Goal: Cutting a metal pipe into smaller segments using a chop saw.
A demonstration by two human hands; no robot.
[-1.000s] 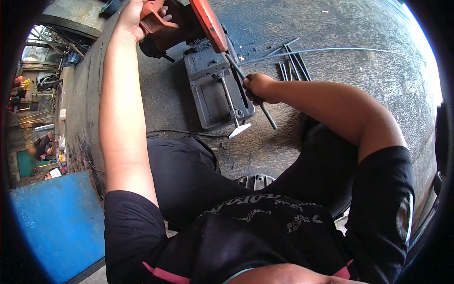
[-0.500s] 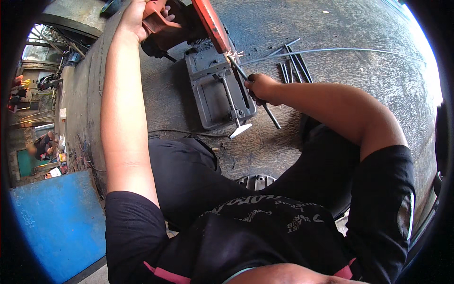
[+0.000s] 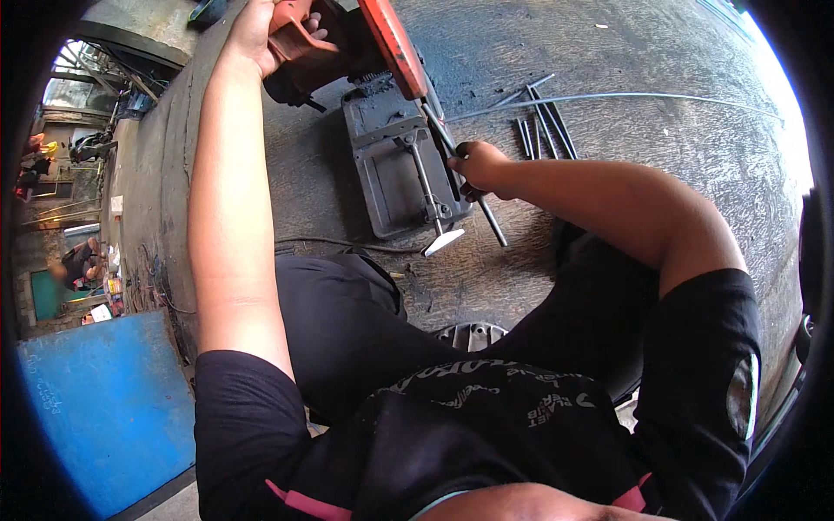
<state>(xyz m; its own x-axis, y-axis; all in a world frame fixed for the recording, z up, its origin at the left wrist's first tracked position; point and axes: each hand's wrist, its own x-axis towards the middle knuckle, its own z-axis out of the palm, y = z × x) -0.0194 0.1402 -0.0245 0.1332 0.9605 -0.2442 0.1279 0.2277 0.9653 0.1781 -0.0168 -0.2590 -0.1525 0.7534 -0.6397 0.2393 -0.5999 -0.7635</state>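
Note:
At the top, my left hand is closed round the orange handle of a cut-off saw. The saw's red guard slants down over its dark metal base, which carries a vise screw with a pale crank handle. My right hand grips a thin metal rod beside the base. The rod's upper end meets the lower edge of the guard, and its lower end points toward me. Whether the blade touches the rod is hidden.
Several short cut dark bars lie on the floor right of the saw, near a long thin rod. A cable runs from the base to the left. A blue panel stands at lower left; farther off, a person is crouched.
The sparks at the guard's lower end are gone. The rod has tilted a little, its lower end shifting slightly left and toward me. Both hands keep their grips.

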